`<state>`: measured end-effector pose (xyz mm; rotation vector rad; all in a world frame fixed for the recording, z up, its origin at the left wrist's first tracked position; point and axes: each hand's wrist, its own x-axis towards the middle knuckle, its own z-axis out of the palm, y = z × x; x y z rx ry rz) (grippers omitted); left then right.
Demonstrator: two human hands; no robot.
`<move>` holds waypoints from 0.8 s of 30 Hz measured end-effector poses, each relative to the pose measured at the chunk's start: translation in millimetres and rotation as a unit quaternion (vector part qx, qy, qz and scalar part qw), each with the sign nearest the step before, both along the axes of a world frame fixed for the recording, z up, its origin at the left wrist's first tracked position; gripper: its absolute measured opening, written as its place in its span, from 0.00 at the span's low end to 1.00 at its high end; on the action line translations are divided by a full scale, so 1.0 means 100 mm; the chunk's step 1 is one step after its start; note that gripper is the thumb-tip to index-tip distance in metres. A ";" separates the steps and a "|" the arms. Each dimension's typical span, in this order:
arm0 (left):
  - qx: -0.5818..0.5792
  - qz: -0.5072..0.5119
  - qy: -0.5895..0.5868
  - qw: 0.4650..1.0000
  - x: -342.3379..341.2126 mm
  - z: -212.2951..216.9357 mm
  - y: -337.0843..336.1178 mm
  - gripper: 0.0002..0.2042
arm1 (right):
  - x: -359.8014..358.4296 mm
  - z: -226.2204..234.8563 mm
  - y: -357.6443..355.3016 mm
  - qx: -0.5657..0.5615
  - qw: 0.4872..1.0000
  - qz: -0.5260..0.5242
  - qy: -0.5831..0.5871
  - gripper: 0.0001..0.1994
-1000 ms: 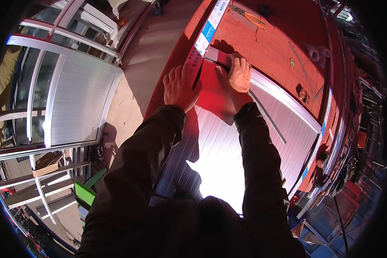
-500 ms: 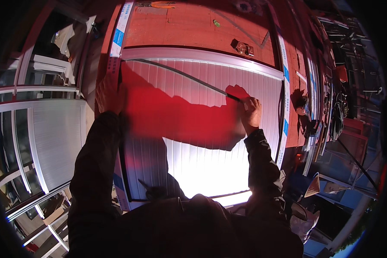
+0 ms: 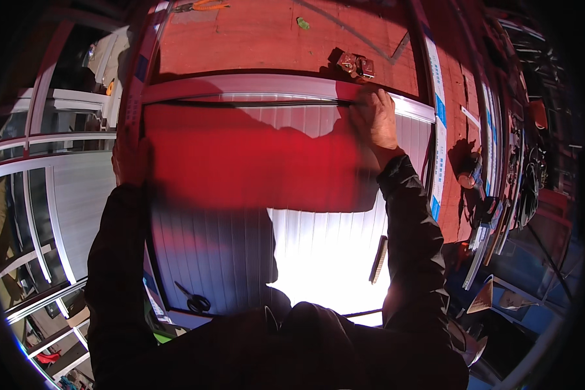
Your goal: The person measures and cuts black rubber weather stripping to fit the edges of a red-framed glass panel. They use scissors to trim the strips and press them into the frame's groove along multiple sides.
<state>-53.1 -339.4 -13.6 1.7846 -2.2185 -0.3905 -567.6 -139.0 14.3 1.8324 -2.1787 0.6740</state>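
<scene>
A white ribbed panel (image 3: pixel 240 253) lies inside a pale frame, its top rail (image 3: pixel 253 84) running across. Along that rail's lower edge stretches a thin black sealing strip (image 3: pixel 273 103). My right hand (image 3: pixel 375 120) is closed at the strip's right end, fingers bent against the rail. My left hand (image 3: pixel 132 159), in deep shade, lies over the frame's left side bar with its thumb apart from the fingers. Black-handled scissors (image 3: pixel 195 300) rest on the panel's lower left. A brush-like block (image 3: pixel 379 260) lies beside my right forearm. A blurred red patch covers the panel's upper middle.
Beyond the rail is a red board (image 3: pixel 240 39) with orange-handled pliers (image 3: pixel 201 6) and a small metal piece (image 3: pixel 356 65). A power tool (image 3: pixel 491 211) stands at the right. Another framed panel (image 3: pixel 81 208) and frame bars are on the left.
My right hand has moved up to the top rail, bringing the strip from a slant to lying along it. My left hand sits further left in view. Scissors and the block show more clearly.
</scene>
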 end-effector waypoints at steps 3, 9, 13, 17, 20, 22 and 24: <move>-0.033 -0.016 -0.010 0.999 0.09 -0.09 -0.01 0.35 | 0.01 0.14 -0.09 0.046 0.997 0.019 -0.054 0.22; -0.014 -0.006 -0.001 1.000 -0.05 0.01 -0.03 0.35 | -0.12 0.11 -0.11 0.047 0.998 0.038 -0.018 0.24; 0.010 0.027 0.011 1.000 -0.04 0.07 0.01 0.34 | 0.05 0.22 -0.22 0.083 0.995 0.046 -0.029 0.22; -0.002 0.004 -0.013 1.000 0.05 0.00 -0.03 0.33 | 0.11 0.16 -0.30 0.090 0.995 0.037 -0.029 0.24; -0.017 -0.010 -0.014 1.000 0.04 -0.09 -0.05 0.34 | 0.13 0.16 -0.18 0.092 0.995 0.010 -0.020 0.24; 0.019 0.017 -0.019 0.999 -0.03 0.03 -0.01 0.35 | 0.26 0.18 -0.15 0.094 0.995 -0.021 -0.015 0.24; 0.028 0.033 0.009 0.999 -0.05 0.06 -0.01 0.36 | 0.64 0.39 0.03 0.090 0.996 -0.012 -0.008 0.23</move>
